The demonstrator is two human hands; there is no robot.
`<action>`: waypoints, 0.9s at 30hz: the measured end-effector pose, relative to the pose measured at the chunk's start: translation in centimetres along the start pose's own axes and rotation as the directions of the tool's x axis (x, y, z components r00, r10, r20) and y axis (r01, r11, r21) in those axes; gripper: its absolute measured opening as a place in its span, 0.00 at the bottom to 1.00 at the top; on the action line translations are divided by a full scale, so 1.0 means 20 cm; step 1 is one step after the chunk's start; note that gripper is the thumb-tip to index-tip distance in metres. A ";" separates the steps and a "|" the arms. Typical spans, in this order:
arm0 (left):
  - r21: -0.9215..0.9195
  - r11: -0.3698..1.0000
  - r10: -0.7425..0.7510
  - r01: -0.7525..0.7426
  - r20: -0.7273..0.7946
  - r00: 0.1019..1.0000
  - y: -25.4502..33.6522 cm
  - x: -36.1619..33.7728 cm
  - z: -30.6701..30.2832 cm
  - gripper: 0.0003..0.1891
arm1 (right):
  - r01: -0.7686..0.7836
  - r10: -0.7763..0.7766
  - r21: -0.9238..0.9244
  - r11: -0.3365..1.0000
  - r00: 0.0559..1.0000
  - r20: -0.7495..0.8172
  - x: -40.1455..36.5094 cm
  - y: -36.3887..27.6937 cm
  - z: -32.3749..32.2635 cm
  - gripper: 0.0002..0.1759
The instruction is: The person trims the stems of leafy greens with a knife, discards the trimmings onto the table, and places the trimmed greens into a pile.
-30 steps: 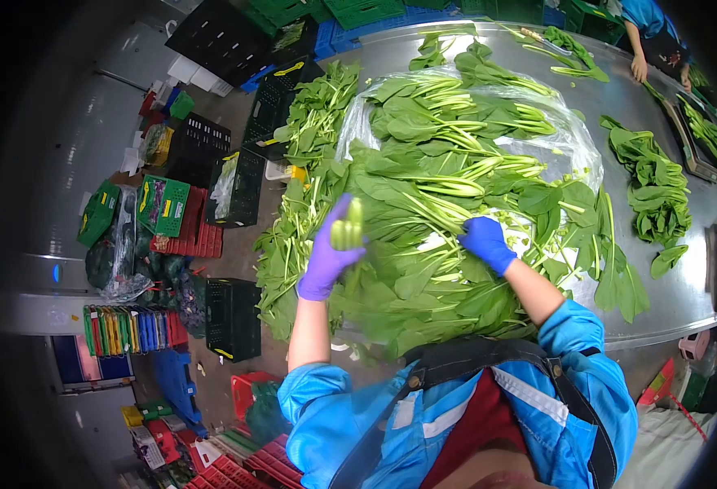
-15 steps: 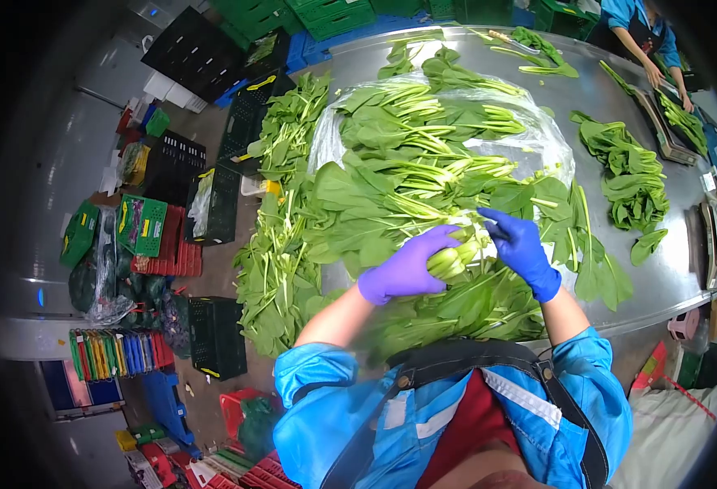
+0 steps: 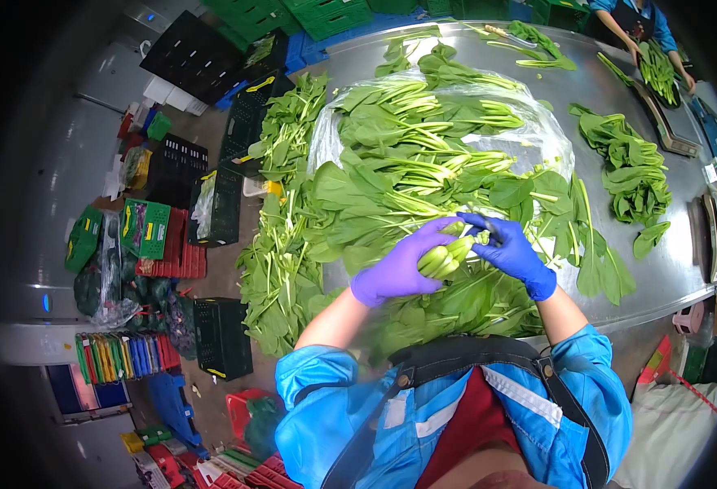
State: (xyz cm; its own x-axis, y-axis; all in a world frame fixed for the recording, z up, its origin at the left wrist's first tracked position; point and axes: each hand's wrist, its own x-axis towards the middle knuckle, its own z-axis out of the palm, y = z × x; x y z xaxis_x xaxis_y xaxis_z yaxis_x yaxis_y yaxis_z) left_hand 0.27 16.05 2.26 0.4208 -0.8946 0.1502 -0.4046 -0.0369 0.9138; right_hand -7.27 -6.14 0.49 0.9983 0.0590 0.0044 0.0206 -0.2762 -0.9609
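My left hand [image 3: 395, 267], in a purple glove, is wrapped round a bunch of leafy greens [image 3: 444, 259], with its thick pale-green stem ends pointing right. My right hand [image 3: 509, 253], in a blue glove, has its fingers curled in at the cut ends of those stems. I cannot tell what sits between the right fingers. Beneath and beyond both hands lies a big heap of the same leafy greens [image 3: 375, 196], with stems mostly to the right. Part of the heap rests on a clear plastic sheet [image 3: 558, 143]. More loose leaves [image 3: 464, 310] lie between my hands and my body.
The steel table [image 3: 570, 261] carries another row of greens [image 3: 623, 167] at right. Beyond it, a co-worker's hands [image 3: 688, 81] hold greens by a scale-like device [image 3: 676, 144]. Loose leaves [image 3: 281, 285] pile along the left edge. Black crates [image 3: 216, 338] stand left on the floor.
My right hand has moved left to the stem ends, and its outstretched finger has curled in. My left hand has turned the bunch slightly. The co-worker's greens have shifted up and left.
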 end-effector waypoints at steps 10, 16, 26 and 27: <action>-0.379 0.837 -0.376 0.394 0.125 0.918 0.16 0.01 -0.22 0.39 | 0.244 -0.259 -0.141 0.960 0.960 -0.106 0.06 -0.08 0.00 0.22; -0.720 0.656 -0.180 0.226 0.141 0.973 0.09 0.04 -0.32 0.37 | -0.043 -0.026 -0.517 0.855 0.992 -0.125 0.07 0.12 -0.22 0.25; -0.859 0.511 -0.353 -0.030 -0.242 0.904 -0.05 0.70 0.06 0.27 | 0.059 -0.060 0.626 0.777 0.998 -0.020 0.11 0.23 -0.10 0.50; -0.879 0.475 -0.458 -0.041 -0.286 0.842 -0.14 0.77 0.12 0.25 | 0.080 -0.033 0.503 0.861 0.994 -0.102 0.12 0.31 -0.11 0.51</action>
State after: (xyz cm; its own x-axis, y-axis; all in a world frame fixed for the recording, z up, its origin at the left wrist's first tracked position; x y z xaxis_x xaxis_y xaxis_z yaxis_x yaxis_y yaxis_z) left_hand 5.93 1.27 1.19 0.7718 -0.6088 -0.1838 0.5048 0.4106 0.7593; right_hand -4.70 -9.87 -4.77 0.9975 -0.0297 0.0644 0.0698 0.2496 -0.9658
